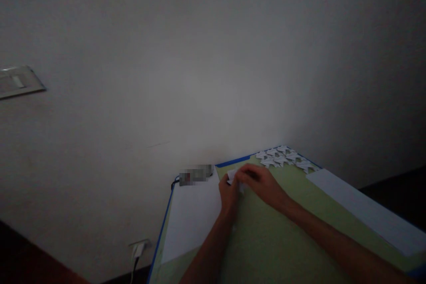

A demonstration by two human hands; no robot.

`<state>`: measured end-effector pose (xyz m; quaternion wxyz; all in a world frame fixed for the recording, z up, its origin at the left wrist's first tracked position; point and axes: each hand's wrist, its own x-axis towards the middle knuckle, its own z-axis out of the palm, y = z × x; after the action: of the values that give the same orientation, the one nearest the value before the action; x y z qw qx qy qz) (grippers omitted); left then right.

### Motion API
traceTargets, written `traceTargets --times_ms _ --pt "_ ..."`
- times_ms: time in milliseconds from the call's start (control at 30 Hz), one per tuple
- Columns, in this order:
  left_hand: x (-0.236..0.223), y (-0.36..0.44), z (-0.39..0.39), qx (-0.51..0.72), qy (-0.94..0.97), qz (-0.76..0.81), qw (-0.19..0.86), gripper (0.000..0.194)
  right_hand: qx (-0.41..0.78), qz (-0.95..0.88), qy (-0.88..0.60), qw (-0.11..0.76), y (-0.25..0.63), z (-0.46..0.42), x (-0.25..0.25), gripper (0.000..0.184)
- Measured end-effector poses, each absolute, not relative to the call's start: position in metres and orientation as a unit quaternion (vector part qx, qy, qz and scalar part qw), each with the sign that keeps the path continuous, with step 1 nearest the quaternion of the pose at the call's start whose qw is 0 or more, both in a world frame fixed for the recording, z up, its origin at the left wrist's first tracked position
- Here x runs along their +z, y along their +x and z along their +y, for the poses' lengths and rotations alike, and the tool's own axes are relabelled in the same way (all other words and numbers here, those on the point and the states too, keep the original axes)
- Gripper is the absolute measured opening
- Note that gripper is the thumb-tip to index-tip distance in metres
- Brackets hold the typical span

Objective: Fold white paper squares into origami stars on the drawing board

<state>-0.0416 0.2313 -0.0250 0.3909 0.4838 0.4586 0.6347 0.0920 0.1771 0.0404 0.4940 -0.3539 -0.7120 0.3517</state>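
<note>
Near the far edge of a green tabletop [273,239], both hands meet around a small piece of folded white paper [231,175]. My left hand [229,193] has its fingers closed on the paper from the left. Against it from the right, my right hand [259,179] pinches at the paper with thumb and forefinger. The fingers hide most of the paper, so its full shape cannot be made out. Several folded white paper pieces with pointed ends [279,157] lie grouped at the far right corner.
A white sheet [189,222] lies on the left, with a blurred-out grey object [196,175] at its far end. Along the right edge lies a long white paper [362,208]. The wall [199,75] rises behind the table; a plug [139,250] sits in a low socket.
</note>
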Motion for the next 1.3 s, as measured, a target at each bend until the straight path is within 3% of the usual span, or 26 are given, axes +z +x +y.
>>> traceTargets --times_ms 67,133,267,400,600,1067,1300 --pt "-0.025 -0.043 0.232 0.634 0.479 0.461 0.394 0.039 0.280 -0.597 -0.414 0.627 0.091 0.225 0.028 0.034" --pt "-0.027 -0.045 0.234 0.639 0.463 0.462 0.404 0.043 0.303 -0.529 -0.447 0.654 0.090 0.255 0.008 0.038" --pt "-0.030 -0.046 0.237 0.655 0.449 0.460 0.398 0.038 0.436 -0.594 -0.364 0.570 0.090 0.267 -0.026 0.031" --pt "-0.026 -0.043 0.235 0.654 0.446 0.463 0.398 0.030 0.457 -0.603 -0.353 0.550 0.097 0.260 -0.027 0.028" --pt "-0.020 -0.039 0.229 0.637 0.442 0.453 0.440 0.036 0.493 -0.606 -0.332 0.529 0.107 0.259 -0.020 0.033" --pt "-0.016 -0.036 0.227 0.615 0.486 0.429 0.449 0.035 0.457 -0.534 -0.375 0.604 0.107 0.255 -0.019 0.040" --pt "-0.025 -0.041 0.233 0.633 0.475 0.433 0.432 0.040 0.469 -0.548 -0.368 0.587 0.106 0.255 -0.018 0.042"
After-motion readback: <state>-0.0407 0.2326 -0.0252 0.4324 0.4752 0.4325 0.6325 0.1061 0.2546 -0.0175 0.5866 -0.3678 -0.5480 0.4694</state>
